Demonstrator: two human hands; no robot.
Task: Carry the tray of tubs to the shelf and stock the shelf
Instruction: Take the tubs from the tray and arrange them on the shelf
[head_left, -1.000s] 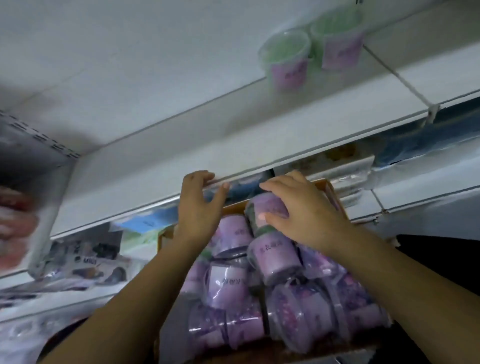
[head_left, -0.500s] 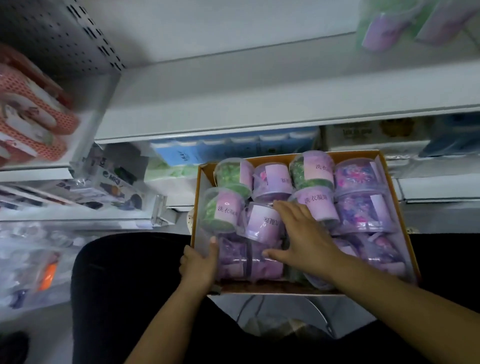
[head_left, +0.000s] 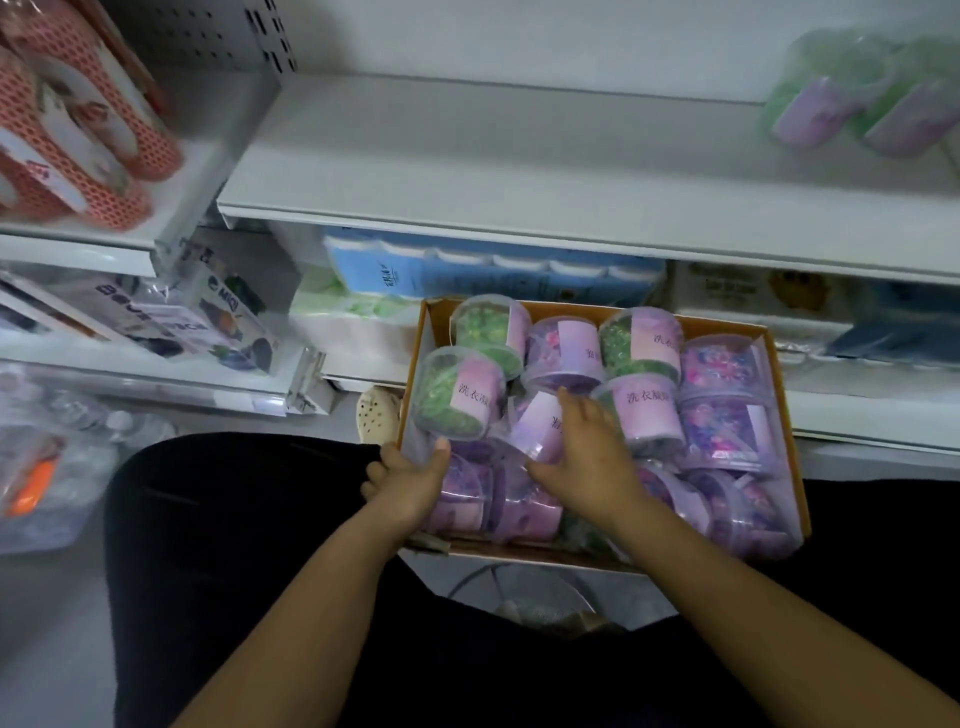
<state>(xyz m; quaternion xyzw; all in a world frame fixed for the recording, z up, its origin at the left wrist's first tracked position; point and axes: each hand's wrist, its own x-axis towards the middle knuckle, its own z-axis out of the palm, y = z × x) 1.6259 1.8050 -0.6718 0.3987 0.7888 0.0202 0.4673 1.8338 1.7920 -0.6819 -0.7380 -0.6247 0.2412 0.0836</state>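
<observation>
An orange cardboard tray (head_left: 780, 374) sits low in front of me, packed with several clear tubs with lilac labels, some with green contents (head_left: 457, 395), some purple (head_left: 727, 431). My left hand (head_left: 410, 480) grips the tray's near left corner, thumb over the rim. My right hand (head_left: 587, 457) reaches into the tray and closes its thumb and fingers round a tilted purple-labelled tub (head_left: 537, 423) in the middle. Two green tubs (head_left: 826, 98) stand on the white shelf (head_left: 493, 156) at the upper right.
Most of the white shelf's surface is bare. Orange-patterned packages (head_left: 78, 130) fill the shelf at the left. Blue tissue packs (head_left: 467, 275) and other goods lie on the lower shelf behind the tray. My dark-clothed legs (head_left: 234, 545) are below.
A second ago the view tilted up at the shelf with both hands over the tubs. Now it looks down, the left hand holds the tray corner, and the right hand has settled on a middle tub.
</observation>
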